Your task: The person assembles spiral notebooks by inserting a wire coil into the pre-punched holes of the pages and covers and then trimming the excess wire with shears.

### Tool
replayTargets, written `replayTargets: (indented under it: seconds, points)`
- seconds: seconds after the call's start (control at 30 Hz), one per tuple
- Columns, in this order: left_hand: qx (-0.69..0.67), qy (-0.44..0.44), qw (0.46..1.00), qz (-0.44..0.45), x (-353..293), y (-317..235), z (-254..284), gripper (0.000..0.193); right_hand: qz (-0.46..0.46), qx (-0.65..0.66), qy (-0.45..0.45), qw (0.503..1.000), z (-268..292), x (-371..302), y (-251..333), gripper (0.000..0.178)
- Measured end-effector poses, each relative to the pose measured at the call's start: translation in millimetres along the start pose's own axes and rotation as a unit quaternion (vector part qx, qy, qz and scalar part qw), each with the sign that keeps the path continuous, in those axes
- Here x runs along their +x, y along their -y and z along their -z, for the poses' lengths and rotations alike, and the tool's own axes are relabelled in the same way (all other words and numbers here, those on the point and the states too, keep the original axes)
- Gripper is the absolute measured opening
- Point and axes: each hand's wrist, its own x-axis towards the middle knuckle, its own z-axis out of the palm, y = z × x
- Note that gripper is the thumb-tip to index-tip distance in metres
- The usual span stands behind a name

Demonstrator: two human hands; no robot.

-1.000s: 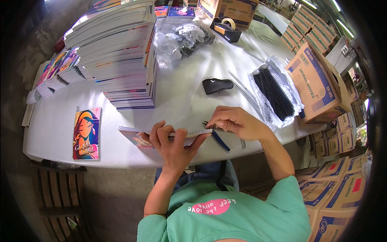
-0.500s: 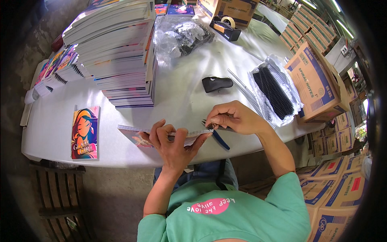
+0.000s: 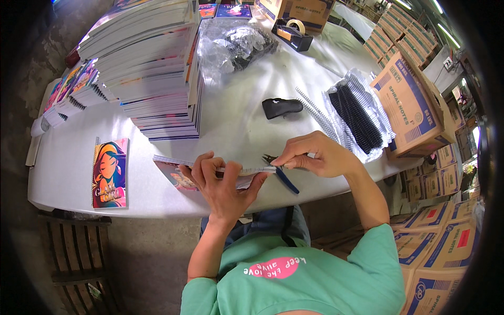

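My left hand (image 3: 223, 184) grips a notebook (image 3: 176, 172) on its edge just over the table's front, thumb below and fingers over the top. The row of holes along its page edge faces up. At the notebook's right end my right hand (image 3: 315, 155) is closed in a pinch; what its fingertips hold is too small and hidden to name. Pliers with blue handles (image 3: 287, 181) lie on the table under the right hand, their jaws showing left of the fingertips. A finished-looking spiral notebook (image 3: 110, 173) with an illustrated cover lies flat at the left.
A tall stack of unbound books (image 3: 152, 73) stands at the back left. Beyond the hands lie a black pouch-like object (image 3: 282, 108), loose spiral coils (image 3: 317, 113) and a bundle of black coils (image 3: 356, 118). Cardboard boxes (image 3: 409, 105) and a tape dispenser (image 3: 293, 34) stand farther off.
My right hand has shifted slightly to the right, away from the notebook's end. The dark bit seen at its fingertips no longer shows there, and the pliers' jaws are more exposed.
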Motion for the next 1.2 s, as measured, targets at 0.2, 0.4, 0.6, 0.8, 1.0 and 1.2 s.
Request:
replayTargets:
  seconds: [0.2, 0.4, 0.6, 0.8, 1.0, 1.2]
  points:
    - [0.000, 0.024, 1.000, 0.002, 5.9, 1.2, 2.4, 0.045, -0.029, -0.051, -0.009, 0.998, -9.9, -7.9, 9.8, 0.025]
    - [-0.014, 0.051, 0.999, 0.009, 12.2, 2.8, 6.4, 0.043, 0.044, -0.056, -0.038, 0.997, -6.7, -10.4, -1.9, 0.023]
    - [0.051, 0.002, 0.999, -0.005, 5.2, -2.6, 1.7, 0.041, 0.019, 0.009, -0.094, 0.995, -27.1, -4.6, -8.0, 0.021]
    - [0.112, -0.010, 0.993, -0.032, -7.9, -1.6, -10.2, 0.045, 0.051, -0.232, -0.157, 0.959, -42.9, -2.4, -0.7, 0.022]
    - [0.176, -0.016, 0.984, -0.018, -2.7, 1.3, 2.6, 0.053, -0.082, -0.117, -0.150, 0.978, -42.5, 2.2, 15.5, 0.024]
    - [0.135, -0.042, 0.989, -0.037, -5.4, 15.5, 3.5, 0.046, -0.030, -0.110, -0.207, 0.972, -49.3, -11.3, 1.7, 0.025]
